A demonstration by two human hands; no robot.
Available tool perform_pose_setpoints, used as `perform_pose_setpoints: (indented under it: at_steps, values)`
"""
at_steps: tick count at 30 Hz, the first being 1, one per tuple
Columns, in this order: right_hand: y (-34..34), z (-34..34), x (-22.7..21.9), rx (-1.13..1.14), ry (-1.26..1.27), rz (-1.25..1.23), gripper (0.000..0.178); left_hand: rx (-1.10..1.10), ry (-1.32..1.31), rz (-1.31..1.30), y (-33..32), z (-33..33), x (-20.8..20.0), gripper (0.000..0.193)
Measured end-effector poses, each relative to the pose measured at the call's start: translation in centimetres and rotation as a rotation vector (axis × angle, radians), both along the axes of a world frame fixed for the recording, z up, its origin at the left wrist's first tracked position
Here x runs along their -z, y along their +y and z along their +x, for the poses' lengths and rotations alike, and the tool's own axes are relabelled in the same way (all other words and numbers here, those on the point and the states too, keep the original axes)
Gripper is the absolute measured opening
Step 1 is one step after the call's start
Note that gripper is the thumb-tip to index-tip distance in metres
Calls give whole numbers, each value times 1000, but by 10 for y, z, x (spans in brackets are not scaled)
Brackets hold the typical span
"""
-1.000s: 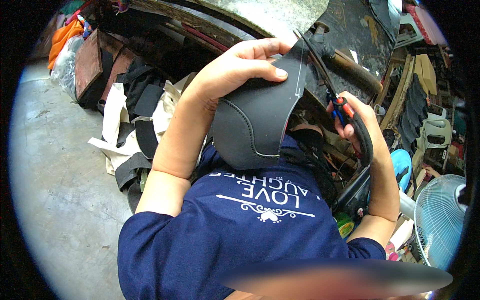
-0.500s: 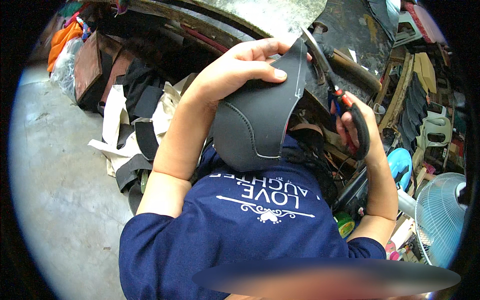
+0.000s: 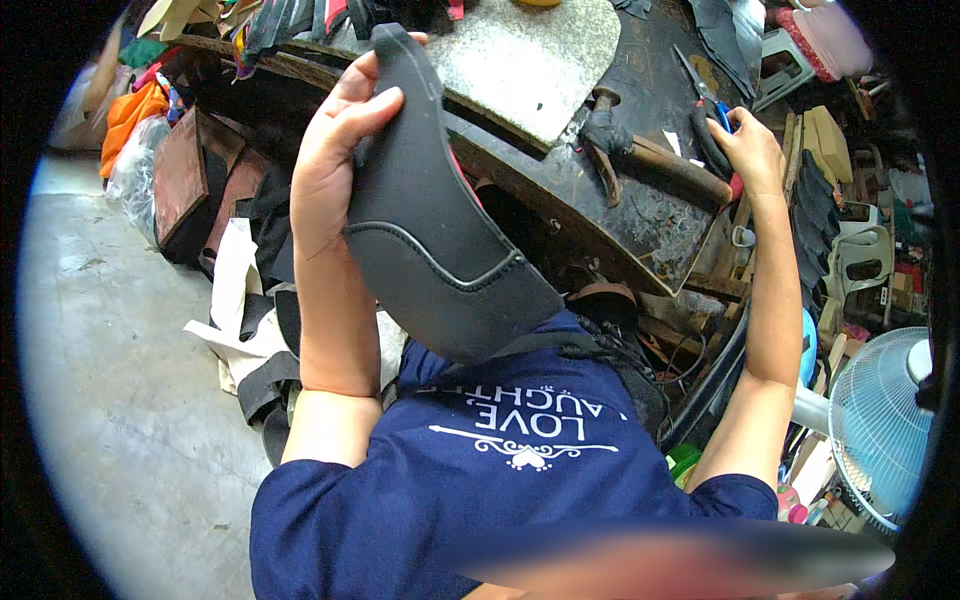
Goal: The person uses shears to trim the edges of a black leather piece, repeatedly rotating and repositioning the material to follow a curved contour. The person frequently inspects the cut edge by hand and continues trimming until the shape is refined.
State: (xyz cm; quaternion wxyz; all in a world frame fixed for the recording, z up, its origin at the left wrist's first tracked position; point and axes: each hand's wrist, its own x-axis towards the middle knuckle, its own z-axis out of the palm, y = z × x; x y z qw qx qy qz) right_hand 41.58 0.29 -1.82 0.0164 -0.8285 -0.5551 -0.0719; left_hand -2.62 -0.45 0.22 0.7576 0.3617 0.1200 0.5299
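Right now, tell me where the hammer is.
In the head view the hammer lies on the dark workbench, upper right of centre, beside the grey stone slab and just left of the right hand holding scissors.

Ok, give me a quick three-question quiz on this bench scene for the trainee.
1. True or false: the left hand holds the black leather piece up off the workbench.
2. Which tool lies on the bench beside the right hand? A) hammer B) saw C) paintbrush
3. Fill in: at the right edge of the view stands a pale blue ____.

Key: 1 true; 2 A; 3 fan. The right hand rests on the scissors, whose handles are blue and red.
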Motion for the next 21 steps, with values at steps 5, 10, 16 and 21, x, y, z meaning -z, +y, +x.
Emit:
perform_pose_setpoints:
  at_steps: [5,10,16,21]
  values:
    - [-11,-36,-20,-350,93,173,38,25,-180,37,0,1,0,37]
    - [-51,-113,-41,-930,1136,-153,46,-217,-169,-60,4,12,10,28]
    - [-74,-144,-34,-563,1591,-448,37,-635,-46,-277,20,6,36,23]
    - [-64,-124,-28,-347,1662,-174,19,-566,-95,-338,26,-6,61,28]
